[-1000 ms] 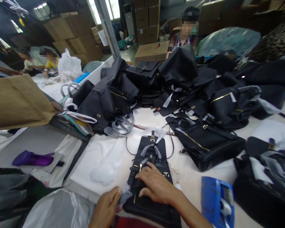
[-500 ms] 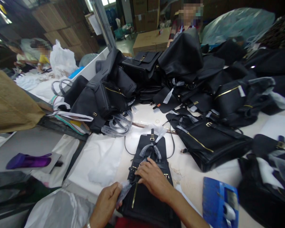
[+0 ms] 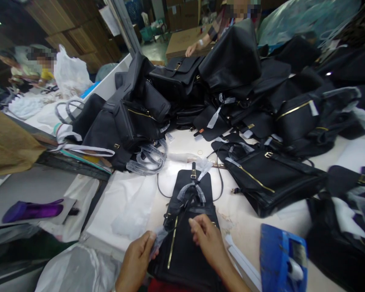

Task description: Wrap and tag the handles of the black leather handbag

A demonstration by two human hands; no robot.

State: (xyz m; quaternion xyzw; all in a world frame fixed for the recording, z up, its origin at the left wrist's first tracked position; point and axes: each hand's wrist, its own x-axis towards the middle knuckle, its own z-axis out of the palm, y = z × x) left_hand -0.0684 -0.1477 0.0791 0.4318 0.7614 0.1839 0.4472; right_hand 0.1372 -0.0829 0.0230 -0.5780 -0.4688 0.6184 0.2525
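Note:
A black backpack [image 3: 185, 255] with gold zip and buckles lies flap-up on the white table, its top flap [image 3: 182, 177] pointing away from me. Clear plastic film is tied around its top handle. My left hand [image 3: 136, 259] is closed at the bag's left edge on clear plastic wrap [image 3: 160, 237], which covers a strap end beside a buckle. Over the front of the bag, right of the gold zip [image 3: 172, 243], my right hand [image 3: 209, 243] has its fingers curled and thumb against them. Whatever it may hold is hidden.
Black bags [image 3: 231, 69] are heaped along the far side, and another black bag [image 3: 276, 178] lies to the right. A blue tape dispenser [image 3: 273, 259] stands near my right forearm. White sheets [image 3: 130, 202] and a purple bottle [image 3: 33, 211] are leftward. A co-worker's hand [image 3: 194, 48] is beyond.
My right hand has drawn back toward me from the bag's drawstring area, and its fingers have curled in. My left hand stays on the wrap. The co-worker's arm has reached out leftward.

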